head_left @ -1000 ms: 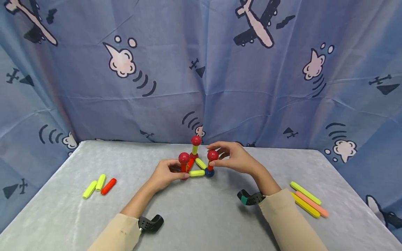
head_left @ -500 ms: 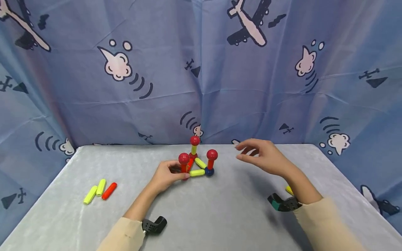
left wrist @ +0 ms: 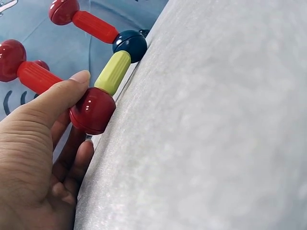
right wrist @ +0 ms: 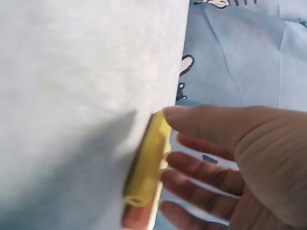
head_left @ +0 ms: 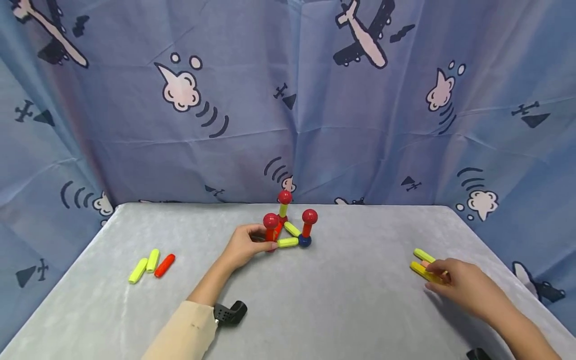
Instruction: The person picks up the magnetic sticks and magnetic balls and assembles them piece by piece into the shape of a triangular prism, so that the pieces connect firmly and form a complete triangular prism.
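Left wrist view: your left hand (left wrist: 31, 153) pinches the lower red ball (left wrist: 95, 112), lime rod (left wrist: 112, 73) joined just beyond. Your right hand (right wrist: 261, 153), fingers parted, has the yellow stick (right wrist: 147, 160) beside its thumb, contact unclear. Closing wide could drag the salmon stick (right wrist: 137, 218); a left-hand twist might detach the lime rod.
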Demonstrator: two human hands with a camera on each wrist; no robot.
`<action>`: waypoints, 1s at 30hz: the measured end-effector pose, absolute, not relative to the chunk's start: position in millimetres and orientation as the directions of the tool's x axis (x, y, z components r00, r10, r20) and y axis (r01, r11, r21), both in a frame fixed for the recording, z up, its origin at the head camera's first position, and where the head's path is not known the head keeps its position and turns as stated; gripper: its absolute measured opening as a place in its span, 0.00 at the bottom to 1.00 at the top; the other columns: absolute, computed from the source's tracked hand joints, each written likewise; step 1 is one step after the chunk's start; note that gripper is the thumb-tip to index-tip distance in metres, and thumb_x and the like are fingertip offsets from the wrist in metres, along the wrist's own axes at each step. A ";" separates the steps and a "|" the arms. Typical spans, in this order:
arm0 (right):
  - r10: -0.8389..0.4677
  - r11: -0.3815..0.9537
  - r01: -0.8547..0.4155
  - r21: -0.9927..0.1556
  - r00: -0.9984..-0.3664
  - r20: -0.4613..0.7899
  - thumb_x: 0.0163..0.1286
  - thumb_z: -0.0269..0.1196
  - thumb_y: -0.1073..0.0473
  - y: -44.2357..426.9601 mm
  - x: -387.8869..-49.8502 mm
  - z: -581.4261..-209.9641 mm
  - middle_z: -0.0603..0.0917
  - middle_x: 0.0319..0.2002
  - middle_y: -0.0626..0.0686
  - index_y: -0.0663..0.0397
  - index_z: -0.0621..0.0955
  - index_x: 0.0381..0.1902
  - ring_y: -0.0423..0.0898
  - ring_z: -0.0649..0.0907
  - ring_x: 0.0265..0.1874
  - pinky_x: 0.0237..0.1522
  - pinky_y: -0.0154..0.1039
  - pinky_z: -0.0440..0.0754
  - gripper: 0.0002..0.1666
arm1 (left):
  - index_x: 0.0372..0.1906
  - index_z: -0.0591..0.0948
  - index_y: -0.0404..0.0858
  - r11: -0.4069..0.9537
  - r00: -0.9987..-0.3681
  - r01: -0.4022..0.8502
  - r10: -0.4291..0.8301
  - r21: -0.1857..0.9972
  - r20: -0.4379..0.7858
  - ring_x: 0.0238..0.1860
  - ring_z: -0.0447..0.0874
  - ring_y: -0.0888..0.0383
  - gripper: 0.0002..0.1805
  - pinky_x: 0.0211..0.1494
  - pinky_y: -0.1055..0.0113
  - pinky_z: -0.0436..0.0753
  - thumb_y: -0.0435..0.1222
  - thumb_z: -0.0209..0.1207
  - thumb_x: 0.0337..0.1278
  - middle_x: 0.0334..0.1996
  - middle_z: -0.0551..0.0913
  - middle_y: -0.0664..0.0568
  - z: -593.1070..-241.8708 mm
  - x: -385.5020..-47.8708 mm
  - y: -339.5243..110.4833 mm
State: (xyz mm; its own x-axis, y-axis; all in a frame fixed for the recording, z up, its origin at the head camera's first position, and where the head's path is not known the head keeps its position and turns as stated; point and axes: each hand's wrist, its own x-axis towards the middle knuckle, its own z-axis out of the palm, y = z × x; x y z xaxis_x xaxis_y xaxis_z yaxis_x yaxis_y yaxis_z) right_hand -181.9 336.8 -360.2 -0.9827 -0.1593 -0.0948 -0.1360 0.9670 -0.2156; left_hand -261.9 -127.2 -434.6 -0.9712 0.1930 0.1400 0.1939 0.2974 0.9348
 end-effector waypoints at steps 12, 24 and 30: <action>-0.071 0.984 -0.078 -0.161 -0.996 0.049 0.56 0.76 0.56 326.0 -175.5 -373.1 0.86 0.34 0.54 0.60 0.84 0.44 0.48 0.83 0.31 0.29 0.50 0.81 0.21 | 0.44 0.87 0.35 0.305 -0.971 0.194 0.198 0.933 0.137 0.41 0.85 0.60 0.16 0.47 0.68 0.83 0.36 0.75 0.49 0.41 0.90 0.45 -435.0 -261.7 -128.7; -0.120 0.990 -0.114 -0.088 -0.990 -0.073 0.58 0.75 0.59 331.1 -190.9 -377.7 0.84 0.33 0.52 0.63 0.85 0.47 0.48 0.82 0.33 0.36 0.56 0.83 0.20 | 0.45 0.87 0.35 0.292 -0.971 0.196 0.193 0.936 0.143 0.42 0.85 0.58 0.17 0.48 0.68 0.84 0.36 0.75 0.50 0.43 0.90 0.44 -432.0 -263.7 -125.8; -0.251 0.956 -0.239 -0.172 -0.967 -0.053 0.62 0.71 0.60 313.6 -191.9 -366.2 0.85 0.35 0.48 0.61 0.85 0.51 0.41 0.81 0.32 0.33 0.44 0.82 0.19 | 0.45 0.87 0.35 0.287 -0.972 0.187 0.191 0.940 0.135 0.41 0.84 0.58 0.16 0.48 0.67 0.83 0.35 0.75 0.49 0.43 0.90 0.43 -432.4 -262.1 -126.3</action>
State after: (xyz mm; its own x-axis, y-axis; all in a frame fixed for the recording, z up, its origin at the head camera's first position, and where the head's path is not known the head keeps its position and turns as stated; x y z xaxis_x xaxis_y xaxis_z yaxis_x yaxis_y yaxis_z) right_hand -191.9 313.6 -366.2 -0.9666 -0.2509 -0.0533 -0.2386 0.9558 -0.1720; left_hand -262.1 -126.3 -432.4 -0.9722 0.1914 0.1347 0.1867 0.2871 0.9395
